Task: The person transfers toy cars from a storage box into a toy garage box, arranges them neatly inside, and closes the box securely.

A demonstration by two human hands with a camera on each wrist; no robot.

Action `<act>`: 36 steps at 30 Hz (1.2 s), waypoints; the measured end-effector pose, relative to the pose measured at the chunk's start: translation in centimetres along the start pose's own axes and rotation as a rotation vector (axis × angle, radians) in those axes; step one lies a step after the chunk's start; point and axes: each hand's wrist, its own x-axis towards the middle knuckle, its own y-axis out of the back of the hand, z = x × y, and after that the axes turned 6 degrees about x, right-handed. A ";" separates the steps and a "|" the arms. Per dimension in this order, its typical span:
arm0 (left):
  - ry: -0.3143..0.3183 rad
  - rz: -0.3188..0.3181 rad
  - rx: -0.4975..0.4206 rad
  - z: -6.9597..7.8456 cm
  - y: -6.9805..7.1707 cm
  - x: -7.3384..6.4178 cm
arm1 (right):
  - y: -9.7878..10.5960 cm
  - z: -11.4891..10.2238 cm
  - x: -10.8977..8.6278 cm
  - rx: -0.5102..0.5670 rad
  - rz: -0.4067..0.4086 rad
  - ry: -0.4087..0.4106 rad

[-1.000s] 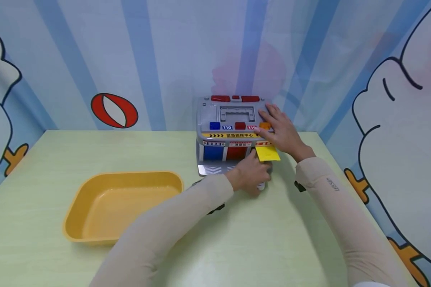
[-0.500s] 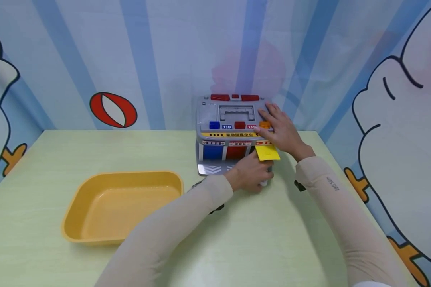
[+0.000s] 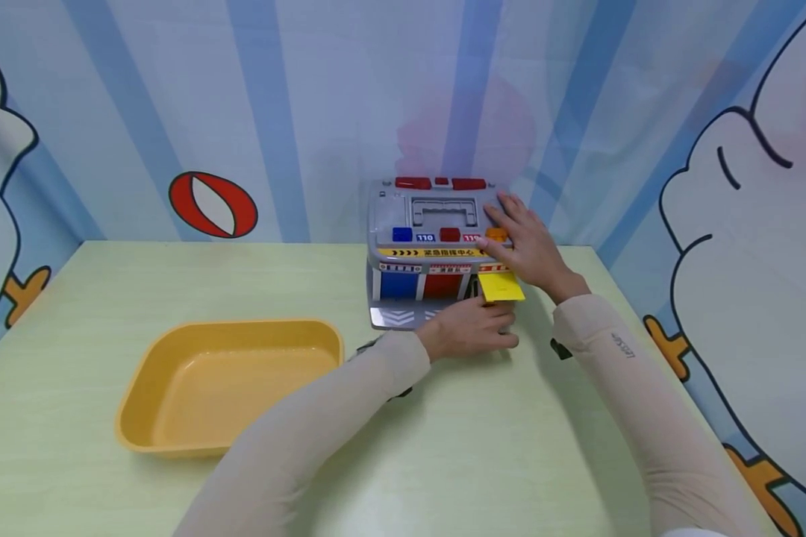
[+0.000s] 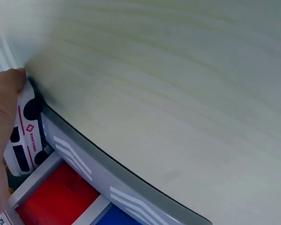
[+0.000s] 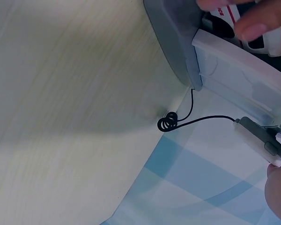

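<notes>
A grey toy rescue station (image 3: 403, 216) with blue and red bay doors stands at the table's back. My left hand (image 3: 470, 328) is at its right-hand bay, under the raised yellow door (image 3: 501, 286). In the left wrist view its fingers hold a white toy ambulance (image 4: 27, 136), which lies on the station's grey ramp (image 4: 107, 173). In the head view this hand covers the ambulance. My right hand (image 3: 527, 246) rests with spread fingers on the station's top right corner, beside the orange button (image 3: 495, 235).
A yellow tray (image 3: 231, 395) sits at the left on the pale table (image 3: 483, 462). The right wrist view shows a small grey-and-white handset (image 5: 260, 140) on a coiled black cord (image 5: 168, 122) at the station's side. A striped curtain (image 3: 336, 112) hangs behind.
My left hand has shifted slightly right and its fingers have straightened somewhat across the bay front. The right hand, station and tray have kept their places.
</notes>
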 end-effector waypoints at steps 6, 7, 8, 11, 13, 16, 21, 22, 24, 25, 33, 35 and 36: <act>-0.010 -0.027 0.019 0.1 0.0 -0.1 | -0.2 0.2 0.2 -0.010 0.006 0.013; -0.008 -0.025 0.021 0.1 0.0 -0.1 | -0.3 0.2 0.2 -0.010 0.007 0.012; -0.006 -0.026 0.019 0.1 0.0 -0.2 | -0.3 0.2 0.2 -0.006 0.005 0.008; 0.001 -0.023 0.007 0.1 0.0 -0.1 | -0.2 0.0 0.1 0.001 0.002 -0.003; 0.004 -0.015 -0.002 0.1 0.1 -0.1 | -0.1 -0.1 0.1 0.005 0.001 -0.004; 0.016 -0.014 -0.017 0.1 0.1 0.0 | -0.1 -0.2 0.1 0.006 0.002 0.002; 0.039 -0.040 0.018 0.0 0.1 0.0 | -0.1 -0.2 0.2 0.005 0.003 0.003; 0.039 -0.044 0.034 0.0 0.1 0.0 | -0.1 -0.2 0.2 0.005 0.003 0.003; 0.038 -0.048 0.058 0.0 0.0 -0.1 | -0.1 -0.2 0.2 0.005 0.003 0.006; 0.039 -0.050 0.063 0.1 -0.1 -0.1 | -0.1 -0.2 0.2 0.005 0.004 0.008; 0.056 -0.086 0.078 0.3 -0.5 -0.3 | -0.1 -0.2 0.1 -0.009 0.004 0.000; 0.057 -0.100 0.075 0.3 -0.5 -0.3 | -0.1 -0.2 0.0 -0.010 0.006 0.000; 0.058 -0.105 0.074 0.3 -0.5 -0.3 | -0.1 -0.2 0.0 -0.010 0.007 0.001</act>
